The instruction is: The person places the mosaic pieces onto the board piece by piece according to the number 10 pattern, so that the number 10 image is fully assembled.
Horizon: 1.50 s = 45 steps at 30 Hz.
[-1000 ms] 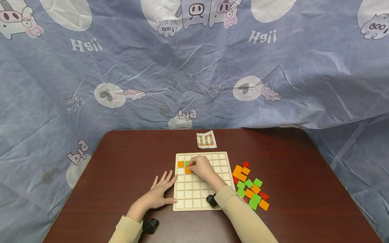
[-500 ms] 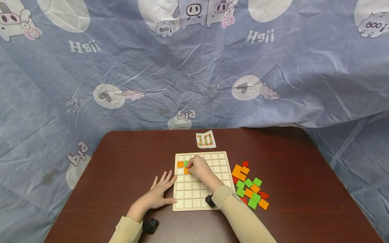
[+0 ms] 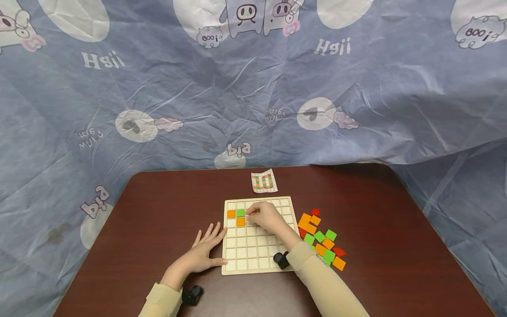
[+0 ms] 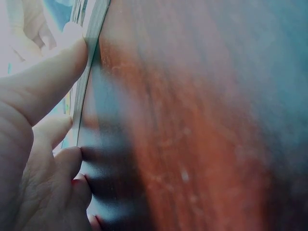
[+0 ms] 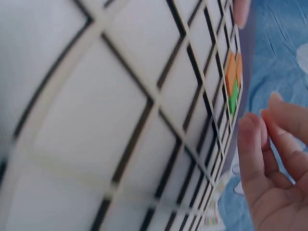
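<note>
A pale square grid board [image 3: 242, 253] lies on the table. Two orange square tiles [image 3: 240, 222] and one green square tile [image 3: 240, 213] sit in cells near its upper left. My right hand [image 3: 267, 216] is over the board, just right of these tiles; its thumb and fingertips are bent close together, with no tile visible between them in the right wrist view. Spread along the board's left edge, my left hand [image 3: 202, 254] touches it with thumb and fingertips; the left wrist view shows the thumb [image 4: 57, 72] against the board's side.
Right of the board, loose green, orange and red pieces [image 3: 328, 255] are scattered, partly behind the right sleeve [image 3: 322, 275]. A small patterned card [image 3: 264, 181] lies beyond the board. Printed cloth [image 3: 253, 88] hangs behind the table [image 3: 376, 220].
My right hand has moved off the lower orange tile, slightly to the right, leaving that tile fully visible in its cell. The left hand stays at the board's edge. The head view has shifted slightly.
</note>
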Available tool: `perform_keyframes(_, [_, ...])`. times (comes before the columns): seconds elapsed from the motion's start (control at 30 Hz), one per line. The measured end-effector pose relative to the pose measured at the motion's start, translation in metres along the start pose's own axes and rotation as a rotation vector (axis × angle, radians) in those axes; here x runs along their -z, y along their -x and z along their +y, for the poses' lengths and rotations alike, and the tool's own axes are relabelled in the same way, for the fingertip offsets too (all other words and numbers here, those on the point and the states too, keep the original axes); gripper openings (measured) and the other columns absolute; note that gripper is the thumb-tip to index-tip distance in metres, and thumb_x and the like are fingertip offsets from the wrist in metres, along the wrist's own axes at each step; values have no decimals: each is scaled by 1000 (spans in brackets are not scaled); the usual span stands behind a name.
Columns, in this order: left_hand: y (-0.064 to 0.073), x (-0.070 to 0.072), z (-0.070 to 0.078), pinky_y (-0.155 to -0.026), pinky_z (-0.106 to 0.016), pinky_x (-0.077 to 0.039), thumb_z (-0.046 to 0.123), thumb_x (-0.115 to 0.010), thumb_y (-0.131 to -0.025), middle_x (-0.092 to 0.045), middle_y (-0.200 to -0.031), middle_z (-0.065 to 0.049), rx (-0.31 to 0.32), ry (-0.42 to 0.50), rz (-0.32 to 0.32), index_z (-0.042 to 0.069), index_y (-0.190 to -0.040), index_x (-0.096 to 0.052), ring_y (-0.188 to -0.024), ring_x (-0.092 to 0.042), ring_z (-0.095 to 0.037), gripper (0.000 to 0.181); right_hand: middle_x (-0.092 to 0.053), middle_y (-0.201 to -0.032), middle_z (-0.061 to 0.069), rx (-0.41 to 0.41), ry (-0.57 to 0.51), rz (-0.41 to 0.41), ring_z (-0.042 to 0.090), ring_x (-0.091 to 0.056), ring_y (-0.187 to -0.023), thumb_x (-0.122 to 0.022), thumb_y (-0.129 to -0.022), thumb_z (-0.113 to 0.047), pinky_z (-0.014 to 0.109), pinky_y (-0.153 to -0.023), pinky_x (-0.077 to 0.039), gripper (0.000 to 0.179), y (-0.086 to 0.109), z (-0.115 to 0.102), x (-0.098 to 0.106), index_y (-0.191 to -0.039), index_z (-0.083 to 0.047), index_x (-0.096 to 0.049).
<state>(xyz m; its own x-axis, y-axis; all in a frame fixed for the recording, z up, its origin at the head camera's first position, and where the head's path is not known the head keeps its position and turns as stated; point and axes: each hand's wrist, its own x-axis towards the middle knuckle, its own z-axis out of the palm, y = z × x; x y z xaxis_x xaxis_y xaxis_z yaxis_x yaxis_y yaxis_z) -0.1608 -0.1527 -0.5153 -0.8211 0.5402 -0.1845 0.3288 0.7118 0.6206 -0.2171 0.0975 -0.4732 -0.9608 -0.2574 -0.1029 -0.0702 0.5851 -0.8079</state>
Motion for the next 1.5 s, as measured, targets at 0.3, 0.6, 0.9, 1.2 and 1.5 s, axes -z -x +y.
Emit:
perform_keyframes(0.3, [2,-1,-1,-118,-64,7,38,-72,-87,-8,-165,-17,-10,5,-3,13,-158,-23,-153,1,-39,90,-72,-91,0,-65,-43,66,15,-66,-80,-73,-89,-19,29,-73,-53,22,21,25,38,-108,-7,-74])
perform_keyframes(0.6, [1,0,1,-118,-65,7,37,-73,-87,-7,-165,-17,-7,11,0,12,-158,-23,-153,2,-40,90,-73,-102,8,-99,-61,135,18,-69,-90,-71,-91,-18,36,-80,-58,29,54,51,83,-115,-2,-70])
perform_keyframes(0.9, [1,0,0,-117,-65,8,37,-73,-87,-6,-165,-17,-16,16,-4,12,-158,-23,-153,2,-40,90,-73,-108,13,-161,-70,179,25,-70,-95,-69,-94,-23,38,-83,-58,34,92,87,117,-119,-1,-68])
perform_keyframes(1.2, [1,1,0,-118,-65,8,36,-73,-87,-7,-165,-17,-14,23,1,12,-158,-22,-153,2,-40,90,-74,-107,13,-217,-26,220,24,-71,-93,-70,-93,-25,37,-83,-58,36,114,113,131,-120,-1,-67])
perform_keyframes(1.5, [1,1,1,-118,-65,7,36,-74,-87,-7,-165,-17,-10,16,3,12,-158,-23,-153,1,-40,90,-73,-108,16,-243,62,194,22,-71,-89,-75,-88,-23,34,-78,-58,39,126,121,131,-118,0,-67])
